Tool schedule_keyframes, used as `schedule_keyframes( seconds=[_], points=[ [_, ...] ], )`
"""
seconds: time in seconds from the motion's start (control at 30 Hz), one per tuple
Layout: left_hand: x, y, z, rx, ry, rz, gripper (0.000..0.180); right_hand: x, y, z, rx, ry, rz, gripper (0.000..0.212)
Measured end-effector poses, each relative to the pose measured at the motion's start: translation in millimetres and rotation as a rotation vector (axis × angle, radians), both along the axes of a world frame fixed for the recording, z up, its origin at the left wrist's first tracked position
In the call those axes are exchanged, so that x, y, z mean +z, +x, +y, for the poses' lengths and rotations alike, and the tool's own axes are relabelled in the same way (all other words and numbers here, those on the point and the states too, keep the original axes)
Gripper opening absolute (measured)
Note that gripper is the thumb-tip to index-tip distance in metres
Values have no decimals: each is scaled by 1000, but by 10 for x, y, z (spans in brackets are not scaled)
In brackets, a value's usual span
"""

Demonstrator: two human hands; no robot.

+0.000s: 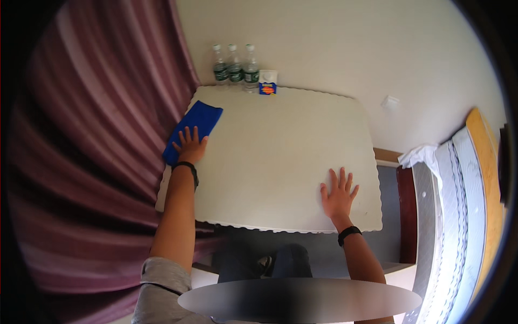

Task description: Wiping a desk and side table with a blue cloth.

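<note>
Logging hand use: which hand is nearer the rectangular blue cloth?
Left: the left hand lies partly on the cloth; the right hand is apart from it, across the off-white, scalloped tabletop.

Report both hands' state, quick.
Left hand: open, spread over the blue cloth, not gripping it.
Right hand: open, spread on the pale tabletop, holding nothing.

A mauve curtain (91,162) hangs in folds down the left of the frame. A plain cream wall (334,43) spans the top, with a small white fitting (390,102) at upper right. Grey floor (389,208) shows at lower right beside a dark red panel (408,216). At far right, a pale mattress (470,178), bright toward the bottom, borders a yellowish wooden board (484,148).
</note>
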State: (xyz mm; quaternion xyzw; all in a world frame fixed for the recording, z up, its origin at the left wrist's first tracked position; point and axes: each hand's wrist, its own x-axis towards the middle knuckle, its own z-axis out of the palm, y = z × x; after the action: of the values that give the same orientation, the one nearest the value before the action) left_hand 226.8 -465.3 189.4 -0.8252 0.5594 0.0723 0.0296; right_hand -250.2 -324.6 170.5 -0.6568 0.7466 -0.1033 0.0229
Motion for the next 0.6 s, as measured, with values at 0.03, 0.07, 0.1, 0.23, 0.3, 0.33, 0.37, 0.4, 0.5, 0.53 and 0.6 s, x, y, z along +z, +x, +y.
schedule_keyframes(
  seconds=[0.03, 0.07, 0.1, 0.23, 0.3, 0.33, 0.37, 0.4, 0.5, 0.53, 0.6],
  points=[
    [0, 31, -99, 13, -3, 6, 75, 0, -13, 12, 15, -17, -8, 62],
    [-1, 67, -204, 13, 11, -15, 75, -9, -28, 9, -16, -8, -18, 62],
    [18, 102, -281, -17, 23, -26, 75, -34, -31, 2, 5, -49, -11, 61],
    [38, 202, -543, 17, 35, -43, 75, -16, -32, -25, 13, -67, -2, 59],
    [71, 177, -647, 5, 42, -32, 75, -4, -72, -14, -5, -61, -6, 59],
    [28, 220, -703, 2, 55, -35, 75, 14, -70, -23, -4, -72, 3, 59],
    [-10, 260, -770, -2, 31, -41, 75, 23, -62, -33, -2, -82, 14, 59],
    [-36, 296, -845, -7, 1, -51, 74, 13, -58, -46, 0, -93, 16, 59],
    [-79, 456, -1020, 10, -46, -59, 74, 20, -9, -50, 1, -82, 17, 59],
    [-106, 484, -1080, 5, -40, -54, 74, 16, -12, -52, -3, -76, 22, 59],
    [-137, 546, -1195, 18, -58, -64, 74, 18, -21, -64, 1, -86, 23, 59]
  ],
)
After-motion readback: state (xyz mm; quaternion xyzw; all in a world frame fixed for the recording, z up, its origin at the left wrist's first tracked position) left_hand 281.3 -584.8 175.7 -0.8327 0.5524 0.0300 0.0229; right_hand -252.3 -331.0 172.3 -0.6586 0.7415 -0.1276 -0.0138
